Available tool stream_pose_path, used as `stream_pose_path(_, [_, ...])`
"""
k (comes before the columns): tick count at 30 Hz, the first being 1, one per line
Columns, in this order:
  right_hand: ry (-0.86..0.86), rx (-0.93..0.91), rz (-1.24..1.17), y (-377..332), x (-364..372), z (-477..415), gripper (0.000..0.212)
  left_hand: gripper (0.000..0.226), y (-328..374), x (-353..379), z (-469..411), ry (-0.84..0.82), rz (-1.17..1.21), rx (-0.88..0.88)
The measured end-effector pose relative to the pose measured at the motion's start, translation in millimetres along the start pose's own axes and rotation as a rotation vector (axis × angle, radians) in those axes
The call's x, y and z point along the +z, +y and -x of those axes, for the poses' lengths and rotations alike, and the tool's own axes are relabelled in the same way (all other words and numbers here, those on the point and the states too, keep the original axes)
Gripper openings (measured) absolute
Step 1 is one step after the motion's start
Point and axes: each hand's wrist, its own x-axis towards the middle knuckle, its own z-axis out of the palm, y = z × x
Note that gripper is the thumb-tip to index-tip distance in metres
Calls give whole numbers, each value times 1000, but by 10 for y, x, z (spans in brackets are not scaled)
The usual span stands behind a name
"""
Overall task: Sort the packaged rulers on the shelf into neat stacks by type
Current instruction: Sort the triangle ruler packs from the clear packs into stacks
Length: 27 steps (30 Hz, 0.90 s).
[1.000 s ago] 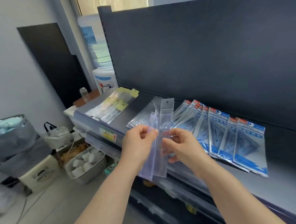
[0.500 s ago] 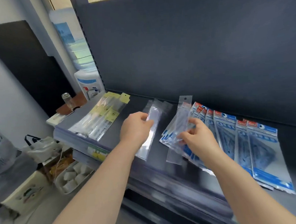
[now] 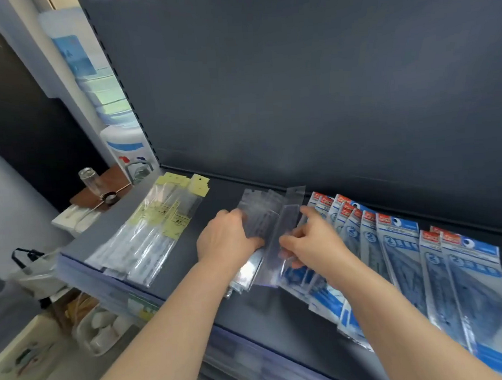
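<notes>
On the dark shelf lie three groups of packaged rulers. Yellow-tagged clear packs lie at the left. A pile of plain clear ruler packs lies in the middle, and my left hand rests on it, fingers curled over its left edge. My right hand pinches one clear ruler pack and holds it down against the pile's right side. Blue-and-red set-square packs fan out along the right, partly under my right forearm.
The shelf's dark back panel rises behind the packs. Left of the shelf stand a water dispenser and a small glass jar on a brown board. On the floor below are a basket of white items and bags.
Both hands came down from in front of me to the shelf. The left laid its clear packs on the middle pile, and the right brought its single pack over beside them.
</notes>
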Motion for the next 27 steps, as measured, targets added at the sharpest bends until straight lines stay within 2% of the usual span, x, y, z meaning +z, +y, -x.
stream_pose_path(3, [20,-10,62,-52,244,-47,37,41,-101,-35,-24,-10,46,32])
stream_pose_path(7, [190,-149,635,-92,359,39,11,34,-151,-93,-17,25,77,138])
stream_pose_path(15, [420,-96,866,-79,-45,469,23,28,439,-113,91,-98,146,476])
stream_pose_path(20, [537,69,1045,214,-525,990,24,25,1020,12,382,-186,152,673])
stream_pose_path(27, [678,297,987,865,-1410,1862,26,23,2045,221,1058,-271,144,894])
